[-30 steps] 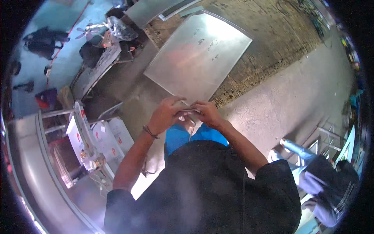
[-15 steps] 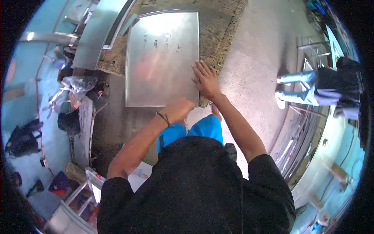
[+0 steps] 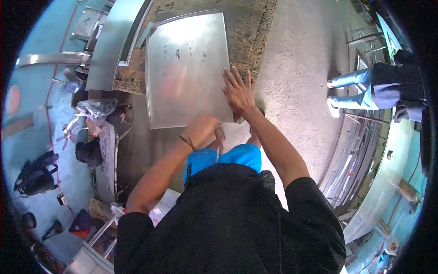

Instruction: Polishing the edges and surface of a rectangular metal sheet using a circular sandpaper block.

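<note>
A shiny metal sheet (image 3: pixel 187 96) with handwriting on it lies on a worn wooden table (image 3: pixel 248 32), its near end reaching past the table's edge toward me. At that near edge is my left hand (image 3: pixel 203 131), a dark band on its wrist. Its fingers are curled closed and slightly blurred; whatever they hold is hidden. My right hand (image 3: pixel 239 93) rests with fingers outstretched over the sheet's right edge, close to the near right table corner.
Another metal panel (image 3: pixel 114 50) and a dark-edged strip lie at the table's left. A person (image 3: pixel 383 86) in jeans stands at the right, near a stack of long metal pieces (image 3: pixel 351 169). Bags (image 3: pixel 39 176) hang along the blue left wall, near a fan (image 3: pixel 70 130).
My left hand has shifted left along the sheet's near edge, still closed. My right hand stays at the right edge, its fingers spread a little wider. The view has shifted slightly.
</note>
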`<move>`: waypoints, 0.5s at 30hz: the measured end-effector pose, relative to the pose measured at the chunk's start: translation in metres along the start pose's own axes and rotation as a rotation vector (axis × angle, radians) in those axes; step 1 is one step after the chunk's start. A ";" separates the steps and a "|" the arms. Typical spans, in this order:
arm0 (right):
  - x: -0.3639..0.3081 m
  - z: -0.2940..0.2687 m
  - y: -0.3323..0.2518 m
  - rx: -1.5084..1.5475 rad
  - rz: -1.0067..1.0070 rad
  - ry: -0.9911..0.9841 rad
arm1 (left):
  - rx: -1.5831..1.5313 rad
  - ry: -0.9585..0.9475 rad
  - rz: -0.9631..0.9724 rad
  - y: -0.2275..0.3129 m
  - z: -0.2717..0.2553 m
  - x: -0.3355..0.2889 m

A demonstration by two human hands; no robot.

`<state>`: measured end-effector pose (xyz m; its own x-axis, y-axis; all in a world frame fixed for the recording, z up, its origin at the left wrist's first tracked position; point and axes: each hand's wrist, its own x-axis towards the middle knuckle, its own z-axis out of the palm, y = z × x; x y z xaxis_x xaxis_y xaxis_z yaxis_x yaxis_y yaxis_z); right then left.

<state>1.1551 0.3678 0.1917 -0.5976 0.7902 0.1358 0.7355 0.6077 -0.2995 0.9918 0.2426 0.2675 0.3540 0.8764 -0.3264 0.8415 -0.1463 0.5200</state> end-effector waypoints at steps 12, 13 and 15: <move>-0.001 -0.005 0.001 0.091 0.026 -0.030 | 0.145 -0.093 -0.084 0.031 -0.005 0.011; 0.000 -0.006 -0.001 0.103 0.022 -0.033 | 0.129 -0.069 -0.067 0.032 -0.001 0.014; 0.001 -0.006 0.001 0.114 0.022 -0.033 | 0.116 -0.047 -0.045 0.029 -0.002 0.016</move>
<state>1.1572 0.3698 0.1971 -0.5936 0.7988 0.0975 0.7082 0.5761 -0.4081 1.0214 0.2528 0.2788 0.3307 0.8615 -0.3852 0.8977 -0.1612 0.4101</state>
